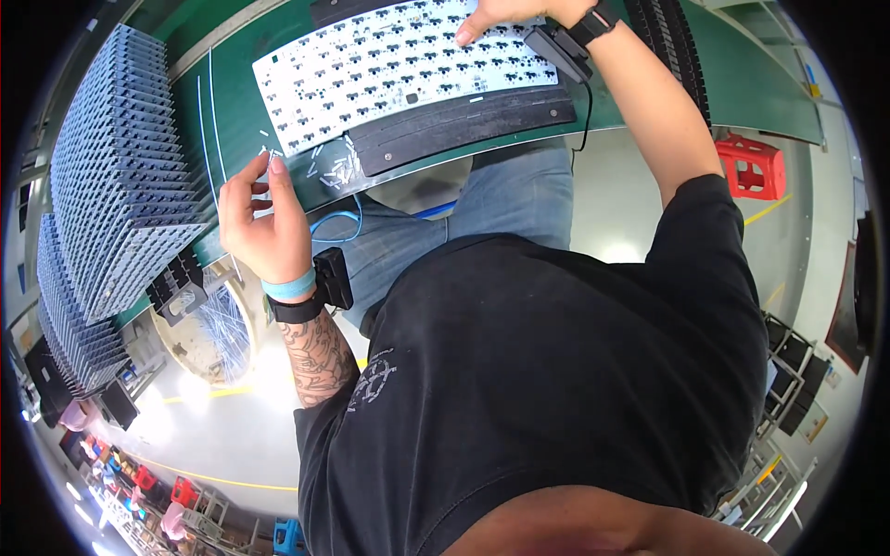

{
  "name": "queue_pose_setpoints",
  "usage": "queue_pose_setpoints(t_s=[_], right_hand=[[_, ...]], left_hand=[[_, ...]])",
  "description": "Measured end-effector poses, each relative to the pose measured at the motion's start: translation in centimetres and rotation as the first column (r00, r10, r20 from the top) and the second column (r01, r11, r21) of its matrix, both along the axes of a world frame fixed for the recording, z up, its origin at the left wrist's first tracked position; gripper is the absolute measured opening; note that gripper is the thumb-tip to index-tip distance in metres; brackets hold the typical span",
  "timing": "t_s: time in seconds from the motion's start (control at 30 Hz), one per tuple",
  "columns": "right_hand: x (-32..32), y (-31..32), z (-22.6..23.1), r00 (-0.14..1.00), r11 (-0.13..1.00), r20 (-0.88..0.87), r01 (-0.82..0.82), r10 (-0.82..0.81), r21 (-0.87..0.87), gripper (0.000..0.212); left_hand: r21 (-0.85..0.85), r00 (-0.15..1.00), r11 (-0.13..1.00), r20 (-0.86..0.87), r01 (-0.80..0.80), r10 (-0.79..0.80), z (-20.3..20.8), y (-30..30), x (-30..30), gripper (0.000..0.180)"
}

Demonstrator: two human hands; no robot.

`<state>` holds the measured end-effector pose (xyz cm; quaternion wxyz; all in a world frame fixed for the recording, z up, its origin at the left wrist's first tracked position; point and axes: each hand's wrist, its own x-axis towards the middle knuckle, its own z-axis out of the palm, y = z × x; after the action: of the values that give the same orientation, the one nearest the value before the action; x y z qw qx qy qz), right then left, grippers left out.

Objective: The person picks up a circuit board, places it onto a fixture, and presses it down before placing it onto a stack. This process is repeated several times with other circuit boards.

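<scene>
A white keyboard circuit board (399, 69) dotted with rows of black parts lies on the green workbench, its near side by a dark bar-shaped fixture (464, 130). My right hand (519, 11) is over the board's far right part, thumb stretched out onto its surface; the other fingers run past the upper edge of the picture. Just off the board's near left corner, my left hand (264, 218) is closed in a pinch, thumb and forefinger together. Small white sticks (341, 165) lie scattered beside it. Whatever is between those fingertips is too small to make out.
Tall stacks of blue-grey boards (116, 176) rise at the left. Below the bench edge stands a round bin (209, 324) with thin pale strips. A black ribbed track (669, 56) lies at the far right, and a red plastic stool (751, 167) is on the floor.
</scene>
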<state>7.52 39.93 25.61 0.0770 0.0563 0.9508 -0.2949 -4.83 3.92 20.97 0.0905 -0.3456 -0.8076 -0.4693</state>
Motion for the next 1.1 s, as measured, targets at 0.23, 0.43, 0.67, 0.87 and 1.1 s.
queue_pose_setpoints(t_s=[0.23,0.43,0.67,0.87,1.1], right_hand=[[-1.2,3.2,1.4,0.980,0.940,0.007,0.194,-0.200,-0.280,0.034],[-4.7,9.7,3.2,0.891,0.784,0.082,0.433,-0.446,-0.445,0.023],[-22.5,11.6,-7.4,0.802,0.439,0.077,0.402,-0.593,-0.804,0.013],[-28.5,30.4,-9.8,0.569,0.785,-0.554,0.539,-0.607,-0.306,0.028],[-32.5,6.6,-6.8,0.606,0.741,-0.502,0.662,-0.617,-0.111,0.036]], left_hand=[[0.002,1.000,1.000,-0.001,0.019,-0.019,0.2,-0.5,-0.6,0.008],[0.005,0.992,0.999,-0.119,0.043,-0.042,2.5,-2.9,-0.9,0.002],[0.155,0.972,0.964,-0.054,-0.218,0.228,5.4,-9.1,-1.0,0.004],[0.317,0.917,0.863,0.070,-0.393,0.393,4.2,-13.2,-7.6,0.011],[0.036,0.740,0.748,0.185,-0.663,0.647,4.1,-22.5,-10.2,0.041]])
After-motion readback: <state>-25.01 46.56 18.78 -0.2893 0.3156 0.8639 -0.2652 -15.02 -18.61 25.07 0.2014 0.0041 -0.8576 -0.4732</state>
